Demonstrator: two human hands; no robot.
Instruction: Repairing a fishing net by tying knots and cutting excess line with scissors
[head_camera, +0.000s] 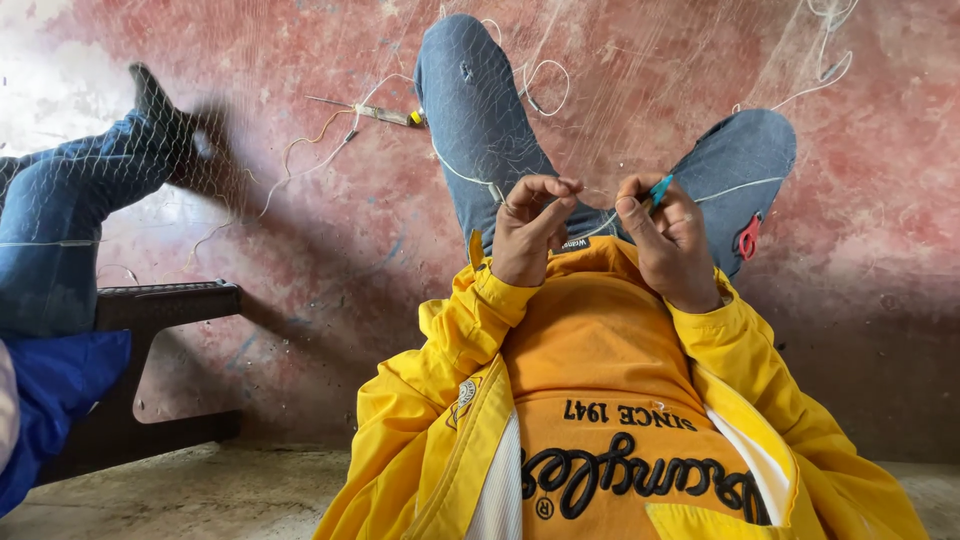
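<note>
My left hand (535, 228) pinches a thin white line and the mesh of a fine fishing net (600, 90) that lies draped over my raised knees in blue jeans. My right hand (668, 240) is close beside it, closed on a small teal netting needle (661, 188) whose tip sticks up above the fingers. The two hands are a few centimetres apart above my lap, with the line running between them. A pair of small red scissors (748, 237) rests against my right knee.
Another person's leg in jeans (70, 200) with a dark sock stretches in from the left, over a dark plastic bench (165, 300). A thin tool with a yellow end (385, 115) and loose white cord (820, 70) lie on the reddish floor.
</note>
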